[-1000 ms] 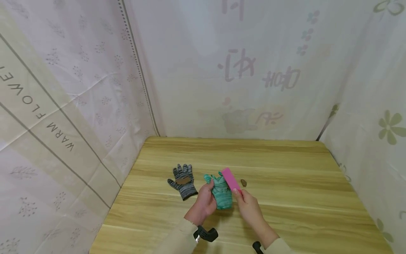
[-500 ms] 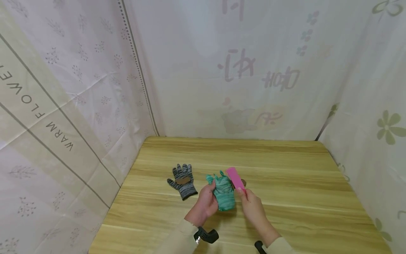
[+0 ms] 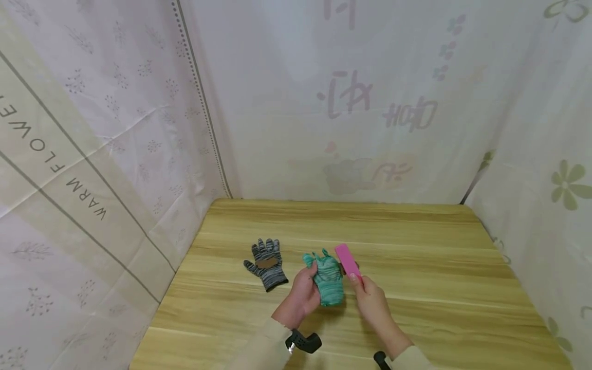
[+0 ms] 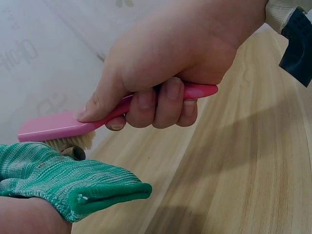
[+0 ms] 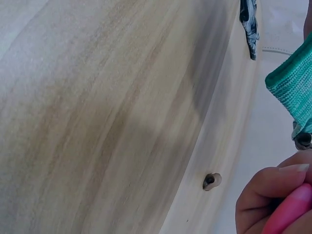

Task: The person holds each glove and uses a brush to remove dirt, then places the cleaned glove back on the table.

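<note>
My left hand [image 3: 305, 294] grips a green knitted glove [image 3: 329, 282], thumb on its near side, its finger ends flopping at the top. The cuff [image 4: 114, 197] points toward the right in the left wrist view. With my right hand [image 3: 371, 303] I hold a pink brush [image 3: 348, 260] by its handle, thumb laid along the back. Its pale bristles [image 4: 87, 140] face down over the glove. A small brown curled piece [image 4: 74, 151] sits at the glove's surface, right against the bristles.
A grey striped glove [image 3: 274, 278] lies flat to the left, with a flat brown patch [image 3: 266, 263] across its palm. Another brown curled piece [image 5: 212, 181] lies on the wooden table [image 3: 425, 267]. Printed curtains [image 3: 277, 128] stand along the table's back and sides.
Both hands have shifted slightly right, carrying the green glove and the brush. The brush head now sits at the glove's right edge and overlaps the brown piece on the table.
</note>
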